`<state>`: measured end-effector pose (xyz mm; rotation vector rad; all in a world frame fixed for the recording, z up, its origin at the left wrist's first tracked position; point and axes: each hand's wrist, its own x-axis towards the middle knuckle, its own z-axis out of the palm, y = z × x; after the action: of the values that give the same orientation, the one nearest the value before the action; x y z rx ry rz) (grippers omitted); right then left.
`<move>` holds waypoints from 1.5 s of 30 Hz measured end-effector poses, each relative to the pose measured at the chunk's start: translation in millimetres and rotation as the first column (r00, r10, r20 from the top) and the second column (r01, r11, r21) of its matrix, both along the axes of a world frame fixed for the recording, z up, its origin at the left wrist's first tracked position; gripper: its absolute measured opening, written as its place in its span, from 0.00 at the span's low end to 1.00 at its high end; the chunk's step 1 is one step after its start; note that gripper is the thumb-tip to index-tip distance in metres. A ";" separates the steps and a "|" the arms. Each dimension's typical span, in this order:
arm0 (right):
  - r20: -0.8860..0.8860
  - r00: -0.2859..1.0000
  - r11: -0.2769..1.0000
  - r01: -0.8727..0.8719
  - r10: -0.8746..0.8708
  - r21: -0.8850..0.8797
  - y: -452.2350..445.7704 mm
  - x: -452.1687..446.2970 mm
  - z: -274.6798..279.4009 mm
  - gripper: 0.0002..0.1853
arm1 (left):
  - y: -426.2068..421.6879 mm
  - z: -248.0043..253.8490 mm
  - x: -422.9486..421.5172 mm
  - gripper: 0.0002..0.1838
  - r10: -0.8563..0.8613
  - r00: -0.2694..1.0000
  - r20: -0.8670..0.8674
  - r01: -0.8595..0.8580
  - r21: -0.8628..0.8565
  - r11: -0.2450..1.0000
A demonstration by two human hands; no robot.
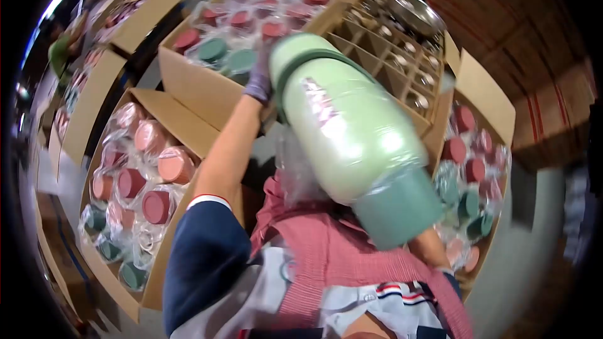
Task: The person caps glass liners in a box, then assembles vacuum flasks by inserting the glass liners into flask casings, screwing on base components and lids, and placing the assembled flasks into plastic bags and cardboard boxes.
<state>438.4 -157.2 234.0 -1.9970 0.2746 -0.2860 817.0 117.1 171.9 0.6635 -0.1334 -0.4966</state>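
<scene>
Slipping seems the likeliest risk, slick wrap [391, 172] sliding under the left hand [262, 75] grasping the green bottle [352, 125] before the pink apron [320, 260]; the right hand's grip, hidden, I cannot tell.

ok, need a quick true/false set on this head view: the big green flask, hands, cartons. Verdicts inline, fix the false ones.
1. The light green flask has clear plastic around it. True.
2. The flask's dark teal end points to the picture's upper left. False: it points to the lower right.
3. The left hand is at the flask's pale end. True.
4. The right hand is in plain view. False: it is hidden; only part of the right forearm shows.
5. A round metal bowl sits at the far end of the divided carton. True.
6. Every top in the near left carton is teal. False: pink tops show too.
</scene>
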 end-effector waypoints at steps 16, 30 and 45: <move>-0.047 0.984 0.959 0.180 -0.174 0.219 -38.9 259.4 -11.7 0.26 | 227.4 4.8 233.4 0.34 -0.073 0.936 0.344 -0.329 0.784 -0.527; -0.175 0.938 0.931 0.328 -0.300 0.160 -50.4 329.4 -20.1 0.23 | 237.2 -74.0 354.8 0.15 -0.823 0.468 -0.321 -0.742 0.363 -0.563; -0.158 0.969 0.965 0.213 -0.190 0.150 -2.1 388.7 20.6 0.21 | 287.8 207.6 347.2 0.22 -0.737 0.634 0.237 -0.744 0.449 -0.495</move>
<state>827.1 -159.3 254.6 -1.8290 0.5780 -0.2406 1164.2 404.9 379.5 3.2050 -0.6465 0.0804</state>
